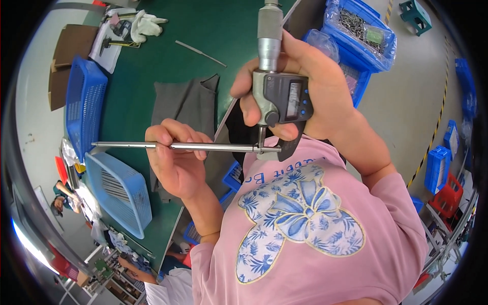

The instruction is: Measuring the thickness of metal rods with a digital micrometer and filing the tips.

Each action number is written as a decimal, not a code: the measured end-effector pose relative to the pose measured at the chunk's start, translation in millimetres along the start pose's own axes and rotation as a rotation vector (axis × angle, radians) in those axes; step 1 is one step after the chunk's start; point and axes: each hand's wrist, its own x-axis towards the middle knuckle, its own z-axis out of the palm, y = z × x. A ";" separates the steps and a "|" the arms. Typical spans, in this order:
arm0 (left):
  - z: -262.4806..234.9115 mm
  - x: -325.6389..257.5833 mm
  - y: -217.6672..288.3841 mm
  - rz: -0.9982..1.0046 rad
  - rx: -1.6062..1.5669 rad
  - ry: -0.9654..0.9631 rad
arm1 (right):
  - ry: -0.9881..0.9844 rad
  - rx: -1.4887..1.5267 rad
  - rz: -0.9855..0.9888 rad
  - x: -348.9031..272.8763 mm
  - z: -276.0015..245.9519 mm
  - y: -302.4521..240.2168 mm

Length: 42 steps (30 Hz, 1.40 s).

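Observation:
My right hand (320,84) is wrapped round a digital micrometer (281,96), its thimble pointing to the top of the view and its small display facing me. Between the fingers of my left hand (179,162) lies a long thin metal rod (218,147), held level. The rod's right end sits in the jaws of the micrometer, and its left end reaches out over the blue baskets. Whether the spindle touches the rod I cannot tell. Under my left hand a dark grey cloth (185,104) lies on the green table (152,61).
A blue basket (85,104) and a lighter blue basket (119,190) with several rods stand at left. Another thin rod (201,53) and white gloves (146,25) lie farther off. Blue bins (358,33) of metal parts stand at right. Other people (170,290) work at lower left.

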 end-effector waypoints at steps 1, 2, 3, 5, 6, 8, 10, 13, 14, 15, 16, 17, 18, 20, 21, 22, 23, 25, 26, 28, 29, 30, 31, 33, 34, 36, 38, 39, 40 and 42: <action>-0.3 -0.4 -0.2 0.005 -0.001 0.001 | -0.071 0.035 0.003 0.2 -6.2 0.5; -0.2 -0.7 0.2 0.008 0.004 0.006 | -0.076 0.035 0.007 0.1 -5.6 0.3; 0.0 -0.8 -0.1 0.007 0.011 0.003 | -0.061 0.028 0.013 -0.2 -5.0 -0.4; -0.5 -0.6 -0.5 0.007 0.019 0.001 | -0.046 0.020 0.018 0.6 -5.3 0.2; -0.9 -0.7 -0.7 0.005 0.021 -0.001 | -0.067 0.014 0.016 1.5 -6.7 1.6; -0.7 -0.2 -0.8 0.002 0.021 -0.005 | -0.085 0.008 0.010 2.7 -7.6 1.8; 0.7 0.1 -0.9 -0.007 0.022 0.005 | -0.075 0.001 0.024 2.7 -7.3 1.2; -2.7 -0.9 -0.3 -0.018 -0.025 0.013 | -0.021 -0.013 0.044 3.0 -1.0 2.7; -3.0 -0.9 -1.2 -0.023 -0.031 0.004 | -0.013 -0.012 0.035 2.6 -0.7 2.7; -3.7 -1.1 -1.0 -0.021 -0.021 0.012 | -0.012 -0.011 0.042 2.7 0.1 2.9; -4.0 -1.1 -0.9 -0.019 -0.011 0.020 | -0.011 -0.010 0.050 2.6 0.7 2.9; -3.9 -0.8 -0.6 -0.021 -0.018 0.020 | -0.007 -0.007 0.043 2.5 1.3 3.0; -4.3 -0.9 -1.0 -0.023 -0.019 0.016 | -0.005 -0.013 0.045 2.5 1.7 3.3; -5.4 -0.7 -1.4 -0.019 -0.022 0.010 | -0.001 -0.024 0.050 2.4 1.9 3.6; -5.2 -1.0 -1.0 -0.020 -0.019 0.012 | -0.002 -0.022 0.052 2.3 1.8 3.8; -4.7 -1.0 -0.9 -0.020 -0.020 0.013 | -0.008 -0.036 0.037 2.2 1.7 3.6; -4.1 -0.8 -0.7 -0.020 -0.020 0.016 | -0.016 -0.050 0.023 1.9 1.6 3.3; -3.5 -0.4 0.0 -0.024 -0.045 0.018 | -0.009 -0.034 0.012 0.9 1.5 4.8; -3.1 -0.3 0.3 -0.028 -0.077 0.015 | 0.003 -0.022 -0.005 0.0 1.4 5.0; -2.8 0.1 0.1 -0.023 -0.079 0.013 | -0.010 0.025 0.010 -0.6 0.4 3.5; -3.3 0.0 0.2 -0.019 -0.085 0.013 | -0.019 0.044 0.011 -0.5 -0.3 3.8; -3.4 0.0 -0.1 -0.015 -0.092 0.012 | -0.025 0.063 0.012 -0.5 -1.1 3.5; -3.5 -0.2 -0.3 -0.014 -0.089 0.013 | -0.017 0.070 0.019 -0.6 -0.7 2.4; -3.2 -0.6 -0.4 -0.013 -0.072 0.014 | -0.014 0.090 0.021 -1.3 0.8 2.6; -2.7 -0.8 -0.3 -0.013 -0.071 0.014 | -0.007 0.108 0.022 -1.9 1.1 2.7; -2.9 -1.1 -0.1 -0.014 -0.090 0.009 | -0.014 0.108 0.020 -1.2 0.8 2.9; -3.2 -0.4 -0.7 -0.022 -0.082 0.015 | -0.018 0.108 0.020 0.6 0.4 3.9; -2.3 -0.7 -0.9 -0.025 -0.071 0.017 | -0.031 0.097 0.019 -0.2 -0.4 4.0; -2.1 -1.0 -1.0 -0.025 -0.070 0.018 | -0.043 0.087 0.017 -0.6 -0.9 4.1; -1.6 -1.4 -1.2 -0.021 -0.063 0.013 | -0.030 0.074 0.018 -1.7 0.0 4.3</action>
